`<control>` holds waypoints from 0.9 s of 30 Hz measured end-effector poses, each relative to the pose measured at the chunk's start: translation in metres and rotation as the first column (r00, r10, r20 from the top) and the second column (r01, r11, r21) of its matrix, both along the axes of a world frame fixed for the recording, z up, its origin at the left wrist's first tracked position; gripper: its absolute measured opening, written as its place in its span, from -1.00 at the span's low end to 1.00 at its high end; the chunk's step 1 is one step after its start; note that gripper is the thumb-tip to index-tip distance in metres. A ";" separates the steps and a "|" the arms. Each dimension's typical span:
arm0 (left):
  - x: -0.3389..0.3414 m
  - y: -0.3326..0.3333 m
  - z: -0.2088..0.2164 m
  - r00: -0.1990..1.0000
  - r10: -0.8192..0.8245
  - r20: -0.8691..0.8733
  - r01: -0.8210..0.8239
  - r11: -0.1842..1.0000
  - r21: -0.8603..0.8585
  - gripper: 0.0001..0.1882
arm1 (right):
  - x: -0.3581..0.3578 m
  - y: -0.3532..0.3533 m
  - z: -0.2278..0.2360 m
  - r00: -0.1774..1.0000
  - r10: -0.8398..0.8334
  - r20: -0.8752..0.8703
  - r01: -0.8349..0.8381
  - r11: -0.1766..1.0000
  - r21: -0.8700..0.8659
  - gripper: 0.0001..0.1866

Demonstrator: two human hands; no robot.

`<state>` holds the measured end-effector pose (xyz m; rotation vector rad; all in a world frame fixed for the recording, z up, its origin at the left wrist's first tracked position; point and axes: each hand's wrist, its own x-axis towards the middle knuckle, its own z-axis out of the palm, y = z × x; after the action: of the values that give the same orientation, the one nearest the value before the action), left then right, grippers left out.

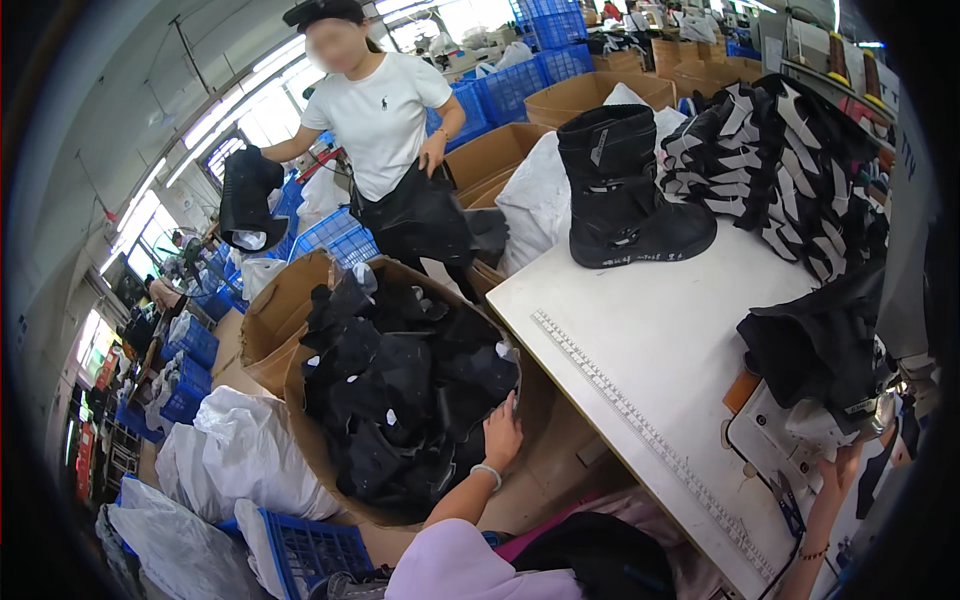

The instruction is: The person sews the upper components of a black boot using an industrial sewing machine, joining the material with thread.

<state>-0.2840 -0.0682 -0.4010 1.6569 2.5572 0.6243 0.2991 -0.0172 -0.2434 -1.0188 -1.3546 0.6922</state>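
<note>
From my remote seat, the biggest thing in view is the white surface (pixel 660 330) running off to the right, with a ruler strip (pixel 640 425) along its near edge, a finished black boot (pixel 622 190) standing upright at the far side, and a stack of black-and-white cut pieces (pixel 790 160) just beside it. Left of the surface sits a large round cardboard bin (pixel 300 400), heaped with black boot-upper pieces (pixel 400 390). My left hand (pixel 500 432) reaches down onto that heap at its right edge, fingers spread and resting on the top pieces, grip not closed on any one of them yet. These pieces look light, limp and floppy, probably a little slick on the outer face, and tangled among each other; I judge a pinch at an edge or corner of the topmost piece would lift it cleanly, whereas grabbing mid-panel would likely drag its neighbours along. Nothing here looks fragile. My right hand (pixel 838 468) is up at the right, beneath dark fabric (pixel 815 345) on the sewing machine (pixel 790 440); I cannot tell whether its grip is closed. A person in a white shirt (pixel 380 115) stands beyond the bin.
</note>
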 end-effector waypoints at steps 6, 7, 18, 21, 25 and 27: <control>-0.001 -0.002 0.000 1.000 -0.014 -0.023 0.013 1.000 -0.020 -0.31 | -0.019 -0.011 0.011 0.995 -0.087 -0.039 0.084 0.994 -0.068 -0.12; -0.003 -0.002 -0.002 1.000 -0.027 -0.011 0.027 1.000 -0.013 -0.32 | -0.008 -0.011 0.001 0.996 -0.066 -0.053 0.063 0.996 -0.064 -0.16; 0.001 0.000 -0.002 0.998 -0.035 -0.051 0.038 0.998 0.055 -0.51 | 0.030 0.006 -0.025 0.999 -0.011 -0.045 0.011 1.000 -0.003 0.00; 0.002 0.000 0.005 0.998 -0.036 -0.055 0.039 0.998 0.045 -0.54 | 0.046 0.012 -0.032 0.998 0.042 0.043 -0.042 0.999 0.002 -0.04; 0.001 -0.002 0.002 0.997 -0.044 -0.063 0.048 0.997 0.062 -0.55 | 0.033 0.008 -0.031 0.998 -0.051 -0.045 0.051 0.999 0.000 -0.08; 0.001 -0.002 0.002 0.997 -0.041 -0.063 0.045 0.997 0.055 -0.55 | 0.026 0.006 -0.022 0.998 -0.054 -0.025 0.053 0.998 -0.024 -0.09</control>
<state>-0.2831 -0.0699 -0.3991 1.7710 2.5607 0.6592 0.3250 -0.0115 -0.2653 -1.0576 -1.2952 0.6803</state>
